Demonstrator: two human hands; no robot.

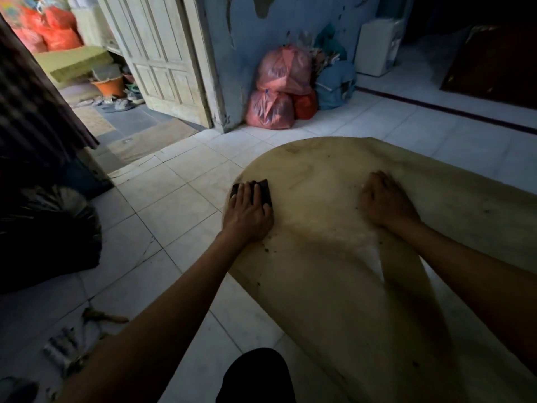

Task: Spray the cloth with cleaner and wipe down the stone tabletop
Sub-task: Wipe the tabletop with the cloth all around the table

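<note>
One cloth: a dark cloth (263, 189) lies flat on the stone tabletop (319, 271), at the slab's rounded edge, about 10 o'clock from its middle.
Left hand: the left hand (248, 212) presses on the cloth, fingers straight and spread a little, palm down; it pushes the cloth and does not pinch it.
Right hand: the right hand (386, 200) rests on the bare stone at about 1 o'clock from the slab's middle, fingers loosely bent, holding nothing I can make out.
Progress: wiping looks under way, so the spraying is probably done, though no spray bottle is in view. A pale, duller patch runs between the two hands; whether it is wet or only lit, I cannot tell.
Left to do: dark specks (266, 250) dot the stone near the left wrist and farther toward 4 o'clock, so much of the slab likely wants passes.
Counts: two hands, one cloth, one tabletop.
Surroundings: about four tied bags (283, 71), pink, red and blue, are piled by the wall at 12 o'clock; one pale door (162, 59) stands at 11 o'clock.
</note>
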